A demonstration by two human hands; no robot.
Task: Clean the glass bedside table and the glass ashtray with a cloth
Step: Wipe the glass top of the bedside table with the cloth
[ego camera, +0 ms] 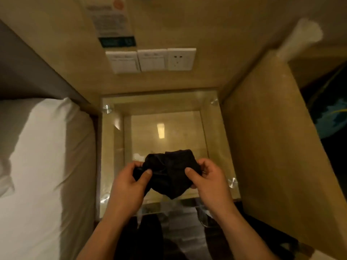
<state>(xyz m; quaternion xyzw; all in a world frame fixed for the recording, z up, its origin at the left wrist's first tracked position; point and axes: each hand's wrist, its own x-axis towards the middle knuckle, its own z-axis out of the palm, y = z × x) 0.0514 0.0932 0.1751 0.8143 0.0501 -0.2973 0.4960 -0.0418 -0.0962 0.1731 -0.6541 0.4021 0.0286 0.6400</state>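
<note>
A crumpled black cloth [169,173] hangs between both my hands above the front half of the glass bedside table [212,128]. My left hand [129,186] pinches its left end with thumb and fingers. My right hand [210,182] grips its right end the same way. The glass top has round metal studs at its corners and reflects a ceiling light. Just behind the cloth lies something faint and clear [138,156] on the glass, which may be the ashtray, though I cannot tell.
A bed with white sheets [37,166] runs along the left of the table. A tall wooden panel [272,156] stands on its right. On the wall behind are switch plates and a socket [181,59] under a notice. The floor below my arms is dark.
</note>
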